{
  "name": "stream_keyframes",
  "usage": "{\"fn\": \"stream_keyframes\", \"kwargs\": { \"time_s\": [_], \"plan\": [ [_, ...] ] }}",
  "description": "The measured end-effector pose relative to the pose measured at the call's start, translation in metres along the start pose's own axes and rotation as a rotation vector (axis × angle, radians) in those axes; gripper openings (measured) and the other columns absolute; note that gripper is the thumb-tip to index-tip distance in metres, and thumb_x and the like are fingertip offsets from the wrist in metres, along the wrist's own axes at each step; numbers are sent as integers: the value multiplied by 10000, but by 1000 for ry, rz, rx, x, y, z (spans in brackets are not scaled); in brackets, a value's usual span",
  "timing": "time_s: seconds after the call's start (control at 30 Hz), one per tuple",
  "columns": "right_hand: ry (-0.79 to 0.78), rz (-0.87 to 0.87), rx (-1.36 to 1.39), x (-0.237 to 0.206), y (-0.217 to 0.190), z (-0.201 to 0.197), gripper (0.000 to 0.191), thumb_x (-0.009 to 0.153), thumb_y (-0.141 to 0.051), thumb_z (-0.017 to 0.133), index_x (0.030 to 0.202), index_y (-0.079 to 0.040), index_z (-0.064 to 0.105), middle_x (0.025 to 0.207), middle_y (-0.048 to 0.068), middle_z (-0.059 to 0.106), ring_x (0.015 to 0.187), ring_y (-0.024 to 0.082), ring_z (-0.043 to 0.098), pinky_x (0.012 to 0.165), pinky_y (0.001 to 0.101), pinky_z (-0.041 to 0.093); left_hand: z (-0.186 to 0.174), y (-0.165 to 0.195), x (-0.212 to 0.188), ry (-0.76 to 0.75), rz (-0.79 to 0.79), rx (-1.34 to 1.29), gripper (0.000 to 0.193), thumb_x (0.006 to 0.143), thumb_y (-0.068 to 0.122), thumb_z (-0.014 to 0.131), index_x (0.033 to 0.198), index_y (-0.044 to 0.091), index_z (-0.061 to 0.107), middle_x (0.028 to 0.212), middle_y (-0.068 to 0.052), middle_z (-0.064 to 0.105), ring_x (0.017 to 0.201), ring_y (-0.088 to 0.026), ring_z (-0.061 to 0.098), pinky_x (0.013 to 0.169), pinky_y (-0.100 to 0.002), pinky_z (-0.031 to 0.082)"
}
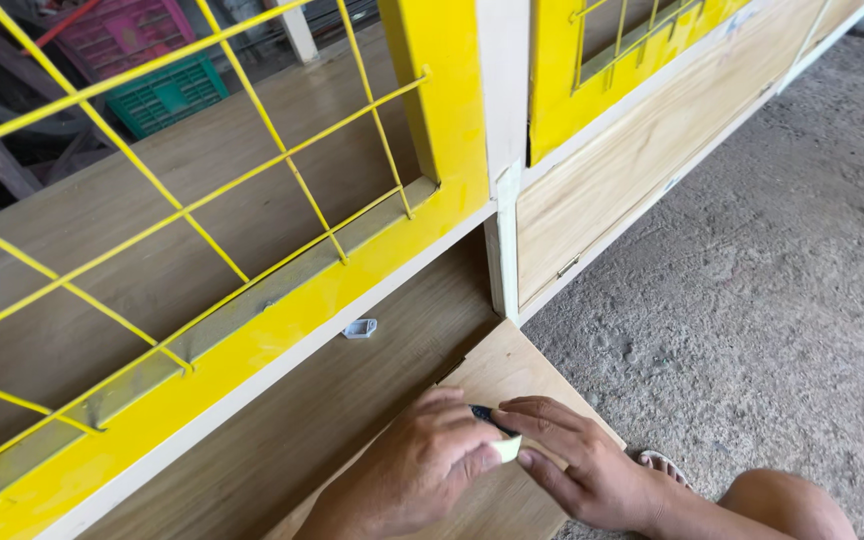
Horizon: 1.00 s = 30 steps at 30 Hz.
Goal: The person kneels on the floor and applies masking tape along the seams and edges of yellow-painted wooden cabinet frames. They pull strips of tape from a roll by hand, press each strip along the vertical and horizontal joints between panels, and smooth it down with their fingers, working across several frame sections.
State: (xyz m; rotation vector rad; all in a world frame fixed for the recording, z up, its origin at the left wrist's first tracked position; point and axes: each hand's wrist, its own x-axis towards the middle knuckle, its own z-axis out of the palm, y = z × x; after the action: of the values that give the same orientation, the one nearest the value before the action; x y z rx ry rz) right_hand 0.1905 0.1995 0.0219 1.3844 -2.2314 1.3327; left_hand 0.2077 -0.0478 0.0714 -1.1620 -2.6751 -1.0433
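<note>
A small pale, cream-coloured piece [508,449] sits pinched between both hands, low in the view, on a hinged plywood panel [512,375] that lies open at floor level. A dark object [485,414] shows just behind it, mostly hidden; its kind cannot be told. The left hand [417,470] is closed over the piece, thumb against it. The right hand [577,460] presses it with bent fingers, fingertips touching. Above the panel runs a yellow painted frame [282,300] with yellow wire mesh [192,210]. A small white catch [359,328] sits under that frame. Rough concrete floor [782,270] lies to the right.
</note>
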Motion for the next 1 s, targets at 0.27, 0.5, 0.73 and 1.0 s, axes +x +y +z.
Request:
{"fn": "stream_keyframes", "kwargs": {
  "time_s": [0.27,0.5,0.73,1.0],
  "plan": [
    [201,555,212,-14,17,-3,240,981,-187,606,1165,-39,642,1047,88,742,947,160,740,801,336,641,-2,2,28,606,-94,-61,265,998,228,631,1124,10,714,1092,-126,727,961,-226,724,801,-359,622],
    [210,454,295,-13,16,-8,188,1009,-152,631,1152,-30,627,1058,117,733,1004,202,728,863,373,608,34,11,42,500,-66,-11,224,974,175,709,1152,46,753,1069,-104,739,923,-194,749,769,-304,642],
    [164,198,103,-15,4,-19,206,973,-83,657,1160,-18,601,1118,149,697,1082,286,719,911,408,596,30,15,59,206,-120,-49,722,978,266,724,1546,-35,396,1553,-294,440,1402,-403,478,1103,-472,450],
    [141,207,-13,-17,4,-22,289,924,-78,677,1183,-1,575,1170,201,660,1150,335,675,945,441,578,45,7,67,304,-77,-152,808,851,304,851,1502,57,443,1476,-217,553,1379,-356,561,1141,-465,468]
  ]
}}
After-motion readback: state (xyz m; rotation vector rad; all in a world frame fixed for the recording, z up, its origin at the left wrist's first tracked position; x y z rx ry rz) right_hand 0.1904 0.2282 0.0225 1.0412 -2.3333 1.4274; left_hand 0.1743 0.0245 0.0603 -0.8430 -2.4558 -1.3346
